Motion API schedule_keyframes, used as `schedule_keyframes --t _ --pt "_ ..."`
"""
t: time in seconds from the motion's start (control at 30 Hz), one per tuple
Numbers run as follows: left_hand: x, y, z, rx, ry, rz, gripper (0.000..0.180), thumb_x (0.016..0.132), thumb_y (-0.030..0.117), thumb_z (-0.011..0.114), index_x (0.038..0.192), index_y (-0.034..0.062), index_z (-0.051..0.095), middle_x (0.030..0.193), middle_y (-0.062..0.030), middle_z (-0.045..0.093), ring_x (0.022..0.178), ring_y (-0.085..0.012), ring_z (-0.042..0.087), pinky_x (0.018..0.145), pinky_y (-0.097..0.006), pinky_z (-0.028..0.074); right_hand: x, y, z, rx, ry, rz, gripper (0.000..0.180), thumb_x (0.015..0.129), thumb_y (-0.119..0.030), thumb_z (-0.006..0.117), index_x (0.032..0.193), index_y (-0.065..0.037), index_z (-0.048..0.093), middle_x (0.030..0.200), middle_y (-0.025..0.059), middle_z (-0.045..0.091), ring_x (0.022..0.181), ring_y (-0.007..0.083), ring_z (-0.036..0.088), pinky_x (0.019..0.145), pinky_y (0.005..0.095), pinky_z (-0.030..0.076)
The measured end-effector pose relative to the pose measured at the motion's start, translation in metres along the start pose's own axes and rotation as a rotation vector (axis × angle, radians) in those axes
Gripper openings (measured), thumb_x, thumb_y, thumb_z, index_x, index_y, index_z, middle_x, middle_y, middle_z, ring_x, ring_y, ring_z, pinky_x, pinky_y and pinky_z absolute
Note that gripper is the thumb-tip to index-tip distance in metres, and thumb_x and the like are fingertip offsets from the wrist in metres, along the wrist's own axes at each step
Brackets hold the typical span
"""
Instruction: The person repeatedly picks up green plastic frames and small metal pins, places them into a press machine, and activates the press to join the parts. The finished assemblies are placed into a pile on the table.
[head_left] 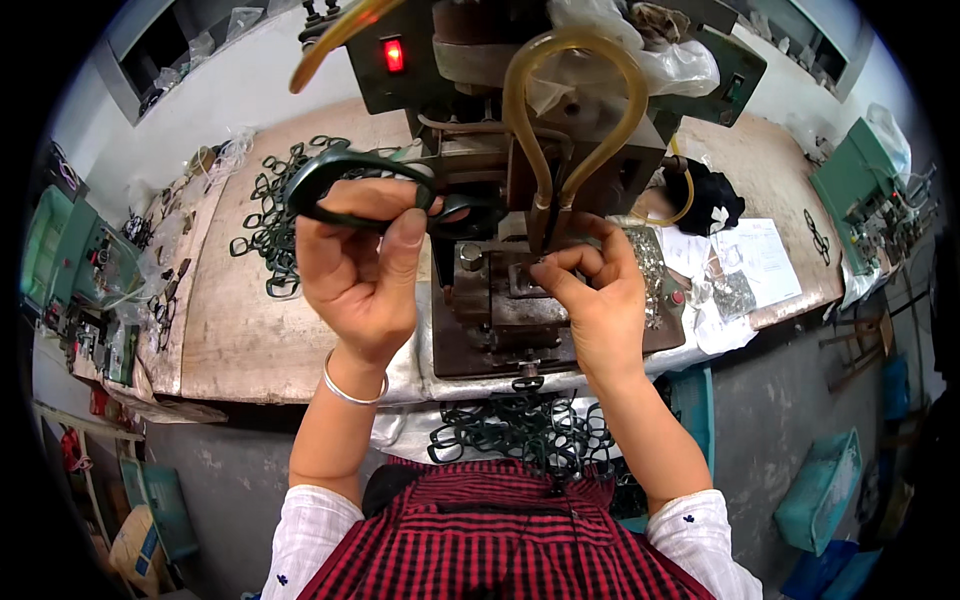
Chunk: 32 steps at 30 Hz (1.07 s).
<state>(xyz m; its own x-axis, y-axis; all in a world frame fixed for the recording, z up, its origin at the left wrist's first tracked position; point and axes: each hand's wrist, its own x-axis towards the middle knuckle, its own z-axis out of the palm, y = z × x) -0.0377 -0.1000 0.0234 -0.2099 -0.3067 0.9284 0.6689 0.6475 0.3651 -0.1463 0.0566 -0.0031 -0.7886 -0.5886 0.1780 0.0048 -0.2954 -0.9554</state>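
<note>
Closest to us, we are seeing a red checked apron and, just past it, a heap of dark green loops lying in the lap, right under the front edge of the wooden bench. Our left hand is gripping a dark green scissor-handle piece, with the thumb pressing on its lower bar and the fingers curling behind it, and it is holding the piece up in the air in front of the machine. A silver bangle is sitting on that wrist. Our right hand is pinching something very small with the fingertips, too tiny for us to tell what, right beside the metal block of the grey press machine. The two hands are staying apart, with a small gap between them over the block. A yellowish hose is looping down just above the right hand, so room there is tight. Farther left, more green loops are spreading over the bench, with bare wood near its front edge. Far right, papers are lying near the bench's end.
</note>
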Motion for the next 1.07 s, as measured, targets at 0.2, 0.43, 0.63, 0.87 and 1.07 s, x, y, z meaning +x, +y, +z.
schedule_keyframes --t 0.2,0.43,0.63,0.87,1.07 --pt "0.003 0.01 -0.001 0.004 -0.008 -0.134 0.019 0.094 -0.006 0.059 0.108 -0.0036 0.045 0.1 -0.0132 0.061 0.089 -0.0173 0.063 0.084 -0.032 0.058 0.006 0.0 -0.002 -0.101 -0.039 -0.052 0.055 0.078 0.003 0.069 0.127 0.009 0.044 0.082 0.0051 0.068 0.082 0.0089 0.062 0.082 0.0221 0.046" --pt "0.016 0.021 0.0 -0.111 0.014 -0.304 0.01 0.096 0.0 0.06 0.101 -0.0018 0.051 0.099 -0.0088 0.061 0.088 -0.0132 0.064 0.08 -0.034 0.062 0.011 -0.004 -0.006 -0.064 -0.084 -0.002 0.062 0.077 0.005 0.067 0.133 0.007 0.04 0.085 0.0054 0.067 0.082 0.0101 0.063 0.081 0.0241 0.049" --pt "0.021 0.047 -0.007 -0.15 -0.037 -0.327 0.015 0.091 -0.002 0.065 0.102 -0.0022 0.055 0.098 -0.0084 0.064 0.09 -0.0169 0.066 0.085 -0.032 0.057 0.005 -0.003 -0.002 0.08 -0.053 0.029 0.063 0.079 0.005 0.067 0.134 0.01 0.037 0.087 0.0051 0.066 0.086 0.0117 0.061 0.091 0.0258 0.045" --pt "0.02 0.023 -0.003 -0.152 0.045 -0.415 0.011 0.095 0.002 0.063 0.101 -0.0012 0.054 0.096 -0.0079 0.063 0.09 -0.0154 0.066 0.083 -0.032 0.06 0.004 0.005 -0.002 0.188 -0.062 0.016 0.058 0.083 0.005 0.067 0.134 0.007 0.04 0.086 0.0025 0.065 0.089 0.0093 0.059 0.091 0.0244 0.042" --pt "0.021 0.017 -0.003 -0.16 0.031 -0.389 0.013 0.094 0.0 0.063 0.104 -0.0019 0.054 0.094 -0.0084 0.064 0.09 -0.0167 0.066 0.082 -0.034 0.06 -0.009 -0.001 -0.001 0.092 -0.076 -0.001 0.069 0.082 0.003 0.068 0.142 0.004 0.034 0.117 0.0125 0.063 0.114 0.0194 0.056 0.101 0.0302 0.041"
